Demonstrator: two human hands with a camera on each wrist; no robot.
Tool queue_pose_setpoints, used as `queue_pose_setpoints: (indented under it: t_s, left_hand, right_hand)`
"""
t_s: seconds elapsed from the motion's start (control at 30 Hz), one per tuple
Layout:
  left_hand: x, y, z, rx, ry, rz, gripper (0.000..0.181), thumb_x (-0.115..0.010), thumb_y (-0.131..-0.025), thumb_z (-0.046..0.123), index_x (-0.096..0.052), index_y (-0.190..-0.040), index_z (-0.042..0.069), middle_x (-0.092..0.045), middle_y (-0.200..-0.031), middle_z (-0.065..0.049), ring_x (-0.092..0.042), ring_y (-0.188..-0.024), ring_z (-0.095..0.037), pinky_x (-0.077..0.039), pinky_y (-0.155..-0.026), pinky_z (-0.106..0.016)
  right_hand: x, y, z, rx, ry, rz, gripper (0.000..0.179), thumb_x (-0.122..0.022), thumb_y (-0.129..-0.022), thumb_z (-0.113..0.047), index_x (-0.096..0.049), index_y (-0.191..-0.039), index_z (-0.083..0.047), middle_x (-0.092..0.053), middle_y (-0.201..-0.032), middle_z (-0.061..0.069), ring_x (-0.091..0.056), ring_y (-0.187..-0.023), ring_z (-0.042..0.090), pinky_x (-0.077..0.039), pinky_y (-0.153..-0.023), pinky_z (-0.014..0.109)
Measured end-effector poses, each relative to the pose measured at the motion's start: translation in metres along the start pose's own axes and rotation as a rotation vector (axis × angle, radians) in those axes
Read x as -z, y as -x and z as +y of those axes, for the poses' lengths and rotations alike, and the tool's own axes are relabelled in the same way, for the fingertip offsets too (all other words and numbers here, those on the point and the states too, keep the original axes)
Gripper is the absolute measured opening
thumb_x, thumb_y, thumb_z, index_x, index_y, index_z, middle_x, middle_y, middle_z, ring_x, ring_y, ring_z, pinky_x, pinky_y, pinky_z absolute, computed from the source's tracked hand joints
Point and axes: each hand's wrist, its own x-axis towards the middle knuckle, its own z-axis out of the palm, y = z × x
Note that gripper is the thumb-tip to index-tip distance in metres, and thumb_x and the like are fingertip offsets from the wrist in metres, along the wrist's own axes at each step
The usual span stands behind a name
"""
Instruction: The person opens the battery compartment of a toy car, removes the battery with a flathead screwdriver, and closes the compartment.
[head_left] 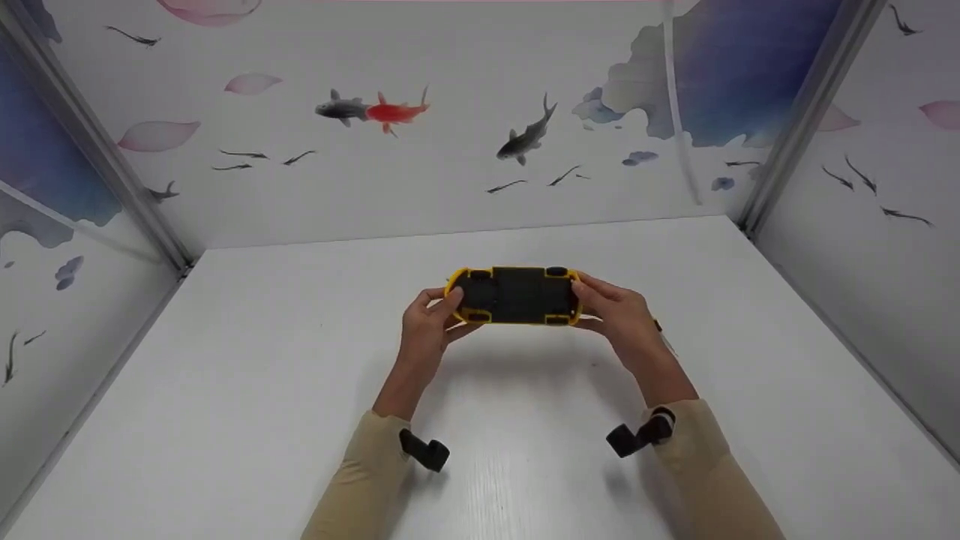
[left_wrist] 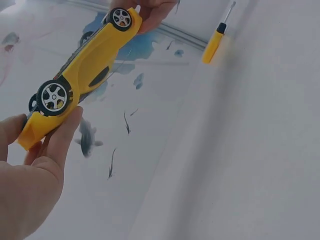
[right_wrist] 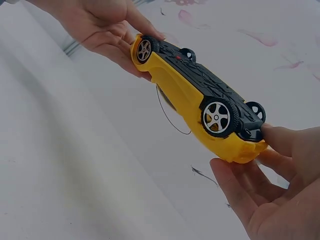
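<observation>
A yellow toy car (head_left: 517, 296) is held up above the white table, its black underside turned toward the head view. My left hand (head_left: 427, 330) grips one end, thumb on the underside and fingers beneath the body. At the opposite end my right hand (head_left: 626, 326) pinches the car the same way. Silver-spoked wheels (right_wrist: 217, 117) show along the side in the right wrist view. From the body there hangs a thin dark wire (right_wrist: 169, 116). The roof side is mostly hidden from the head view.
A screwdriver (left_wrist: 214, 46) with a yellow and black handle lies on the table (head_left: 225, 390), beyond the right hand. White panels (head_left: 450, 187) painted with fish and petals close in the back and sides, with metal posts (head_left: 810, 112) at the corners.
</observation>
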Motion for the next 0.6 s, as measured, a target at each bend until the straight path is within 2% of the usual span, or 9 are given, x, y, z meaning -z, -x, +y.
queue_pose_setpoints:
  t_s: [0.23,0.37,0.6]
  left_hand:
    - [0.0026,-0.003,-0.0005,0.053,-0.01,0.039,0.035,-0.063,-0.1,0.024,-0.053,-0.123,-0.001,-0.063,-0.126,-0.024,-0.074,-0.098,-0.026,-0.061,-0.086,-0.038]
    - [0.0035,-0.0039,-0.0013,0.077,-0.012,0.05,0.036,-0.062,-0.1,0.024,-0.053,-0.124,-0.001,-0.062,-0.125,-0.023,-0.074,-0.095,-0.024,-0.061,-0.085,-0.037]
    - [0.0033,-0.0038,-0.0004,0.131,0.003,0.057,0.043,-0.061,-0.101,0.029,-0.051,-0.132,0.0,-0.06,-0.131,-0.022,-0.073,-0.101,-0.024,-0.061,-0.087,-0.036]
  right_hand:
    - [-0.0005,-0.0008,0.0027,0.011,-0.004,-0.033,0.057,-0.063,-0.097,-0.041,-0.05,-0.149,-0.021,-0.051,-0.151,0.008,-0.059,-0.125,0.021,-0.056,-0.096,0.025]
    - [0.0002,-0.0003,0.0037,-0.004,0.007,-0.062,0.058,-0.064,-0.096,-0.041,-0.05,-0.149,-0.021,-0.051,-0.151,0.007,-0.059,-0.126,0.021,-0.056,-0.096,0.025]
    - [-0.0003,-0.0013,0.0058,-0.038,-0.034,-0.079,0.056,-0.064,-0.098,-0.037,-0.051,-0.148,-0.017,-0.055,-0.145,0.011,-0.064,-0.119,0.02,-0.057,-0.094,0.027]
